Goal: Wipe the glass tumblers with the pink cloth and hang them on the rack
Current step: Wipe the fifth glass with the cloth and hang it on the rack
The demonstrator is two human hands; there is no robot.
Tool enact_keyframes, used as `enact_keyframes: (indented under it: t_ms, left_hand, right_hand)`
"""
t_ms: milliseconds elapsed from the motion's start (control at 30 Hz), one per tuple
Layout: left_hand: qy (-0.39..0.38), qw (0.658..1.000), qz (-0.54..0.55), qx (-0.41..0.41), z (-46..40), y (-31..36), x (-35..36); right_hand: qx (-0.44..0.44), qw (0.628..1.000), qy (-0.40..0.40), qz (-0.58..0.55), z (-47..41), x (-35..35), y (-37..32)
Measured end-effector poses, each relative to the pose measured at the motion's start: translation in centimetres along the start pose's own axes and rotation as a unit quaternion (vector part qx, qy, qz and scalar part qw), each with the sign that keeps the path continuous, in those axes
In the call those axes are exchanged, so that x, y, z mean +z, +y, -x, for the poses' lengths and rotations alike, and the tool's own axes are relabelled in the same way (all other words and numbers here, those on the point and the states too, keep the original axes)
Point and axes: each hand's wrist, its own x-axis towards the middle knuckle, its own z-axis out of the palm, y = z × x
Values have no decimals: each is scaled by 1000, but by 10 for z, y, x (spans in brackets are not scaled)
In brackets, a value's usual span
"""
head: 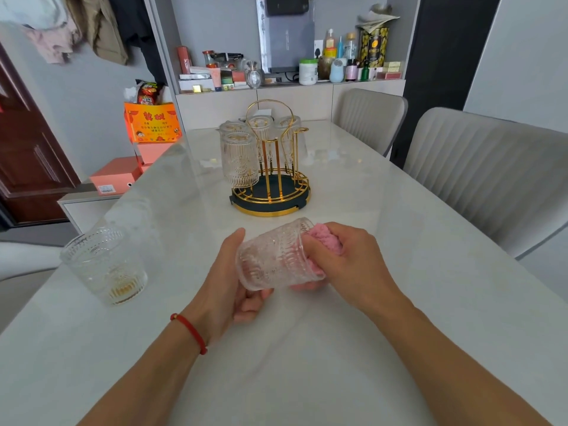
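I hold an embossed glass tumbler [276, 256] on its side above the table. My left hand [233, 281] grips its base end. My right hand [344, 259] holds the pink cloth [325, 239], bunched and pushed into the tumbler's mouth. A second tumbler [104, 265] stands upright near the table's left edge. Behind my hands stands the gold wire rack [270, 179] on a dark round base. Several tumblers hang upside down on it, the nearest [239, 159] at its front left.
The pale marble table [338, 348] runs away from me. Two grey chairs [479, 176] stand along its right side. Orange boxes [153, 124] sit past the left edge. A shelf with bottles and jars [338, 63] lines the back wall.
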Motion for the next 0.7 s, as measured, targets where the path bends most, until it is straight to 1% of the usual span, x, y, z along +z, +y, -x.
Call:
enact_keyframes:
  t_ms: [67,100,200,300,333,367,467,567,700]
  left_hand:
    - [39,998,21,36,-1,-1,7]
    - [64,997,29,44,-2,0,10]
    - [110,993,38,27,-3,2,11]
    - [123,992,31,30,-2,6,6]
    - [120,992,23,30,-1,7,5]
    - [112,993,13,24,-1,7,3]
    - [63,998,-18,0,-1,6,-1]
    - [29,999,-23,-21,0,5,-4]
    - [-18,997,-48,-58,0,6,-14]
  right_hand:
    - [48,996,-20,-70,0,4,-1]
    - [56,994,-35,-86,1,4,-5]
    - [70,988,-94,-104,5,1,-9]
    - [54,982,-145,-106,5,-1,-7]
    - [48,984,-147,-94,6,0,-7]
    - [30,988,-133,-72,5,1,-6]
    - [-4,996,-89,-20,4,0,-5]
    - [-18,997,-73,-10,4,-3,-5]
    - [-16,997,-70,-3,4,-1,-6]
